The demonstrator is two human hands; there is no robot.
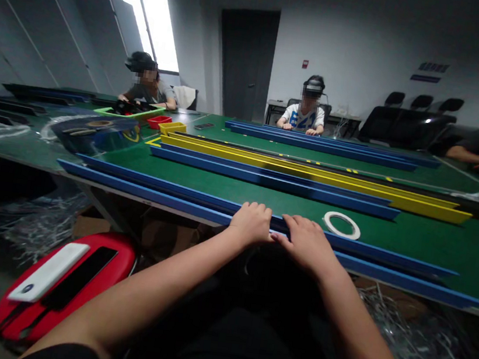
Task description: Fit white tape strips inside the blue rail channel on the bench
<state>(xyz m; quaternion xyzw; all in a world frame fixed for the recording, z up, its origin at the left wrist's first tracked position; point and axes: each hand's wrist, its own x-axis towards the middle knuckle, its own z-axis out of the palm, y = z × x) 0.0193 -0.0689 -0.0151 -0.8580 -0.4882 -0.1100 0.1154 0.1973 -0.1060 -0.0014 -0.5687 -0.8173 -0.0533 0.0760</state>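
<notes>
A long blue channel strip (pixel 166 196) with a dark inner groove lies along the near edge of the green table. My left hand (pixel 252 223) is closed over its middle, with the fingers curled onto the groove. Just to the right, my right hand (pixel 306 241) grips the same strip, its thumb on the near wall and its fingers over the far one. The two hands almost touch at the thumbs. Behind my right hand lies a roll of white tape (pixel 341 225), flat on the table. Whatever is under my fingers is hidden.
Beyond are another blue strip (pixel 274 181) and yellow strips (pixel 311 174). A wide film roll (pixel 96 131) lies left, near red (pixel 159 122) and yellow bins (pixel 172 129). A red stool (pixel 110 254) holds two devices. Co-workers sit around the table (pixel 417 241).
</notes>
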